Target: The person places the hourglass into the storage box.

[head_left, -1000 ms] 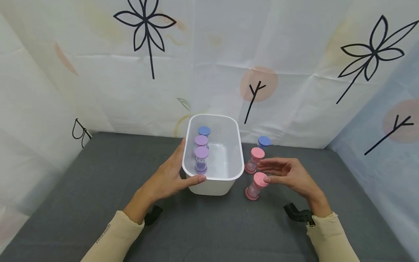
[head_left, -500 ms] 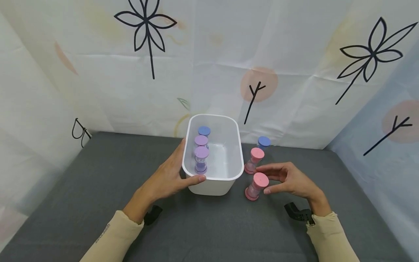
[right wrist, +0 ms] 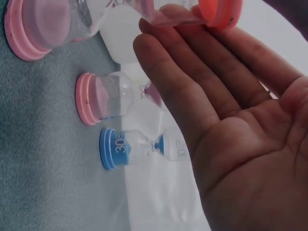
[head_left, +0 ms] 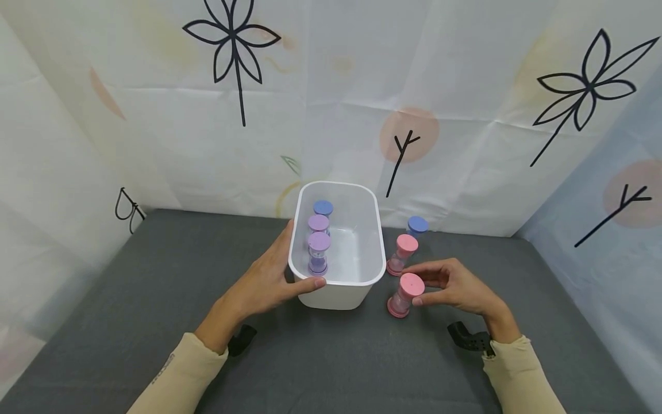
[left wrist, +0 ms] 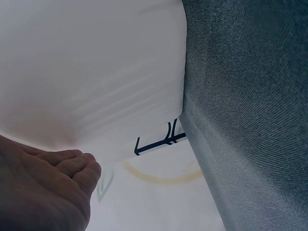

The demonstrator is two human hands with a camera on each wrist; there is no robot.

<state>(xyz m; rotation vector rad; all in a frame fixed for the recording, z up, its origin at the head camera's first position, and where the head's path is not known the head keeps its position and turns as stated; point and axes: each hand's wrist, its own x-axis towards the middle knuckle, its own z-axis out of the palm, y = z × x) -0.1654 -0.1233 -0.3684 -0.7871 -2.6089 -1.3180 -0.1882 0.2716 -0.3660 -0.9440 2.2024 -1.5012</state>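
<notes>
My left hand (head_left: pixel 265 276) holds the near left corner of a white plastic bin (head_left: pixel 335 295), thumb along the front wall below the rim and fingers against the left side. Inside the bin stand a blue hourglass (head_left: pixel 323 207) and two purple hourglasses (head_left: pixel 318 241) in a row. My right hand (head_left: pixel 455 287) pinches the top of the nearest pink hourglass (head_left: pixel 405 293), which stands on the table. In the right wrist view the fingers (right wrist: pixel 185 86) reach past its pink cap; the thumb's contact is out of sight there.
Behind the held one, another pink hourglass (head_left: pixel 402 253) and a blue hourglass (head_left: pixel 417 224) stand to the bin's right. Dark grey cloth (head_left: pixel 331 368) covers the table. A printed fabric backdrop (head_left: pixel 341 144) rises behind the bin.
My right hand has come down and its fingers have closed in on the nearest pink hourglass. The left hand and the bin have stayed put.
</notes>
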